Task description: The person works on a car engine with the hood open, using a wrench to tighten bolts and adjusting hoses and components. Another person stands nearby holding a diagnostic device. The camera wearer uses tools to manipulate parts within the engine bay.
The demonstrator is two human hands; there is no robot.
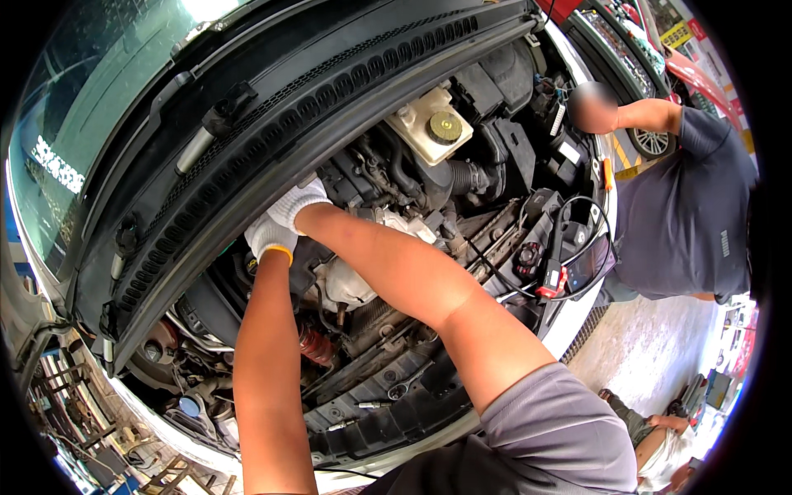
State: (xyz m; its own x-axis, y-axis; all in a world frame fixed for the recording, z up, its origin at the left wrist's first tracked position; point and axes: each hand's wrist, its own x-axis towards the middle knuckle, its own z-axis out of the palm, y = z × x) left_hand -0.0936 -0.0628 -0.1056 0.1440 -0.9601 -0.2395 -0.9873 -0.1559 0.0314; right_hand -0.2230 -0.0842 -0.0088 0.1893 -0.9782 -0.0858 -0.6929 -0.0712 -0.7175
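Note:
Both of my hands wear white knit gloves and reach deep into a car's engine bay, under the edge of the black plastic cowl (363, 82). My left hand (269, 236), with a yellow glove cuff, is in beside the engine. My right hand (299, 203) lies just above and to the right of it, almost touching it. The cowl and the gloves hide the fingers of both hands, so what they touch does not show. Below them are a silvery metal engine part (346, 283) and a red ribbed part (315, 344).
A cream fluid reservoir with a yellow cap (445, 127) stands farther right. On the front edge lie a ratchet (399, 390), a socket piece (374, 405) and a red-and-black cabled tool (552, 279). An orange handle (609, 175) lies near a co-worker (681, 206) leaning in at right.

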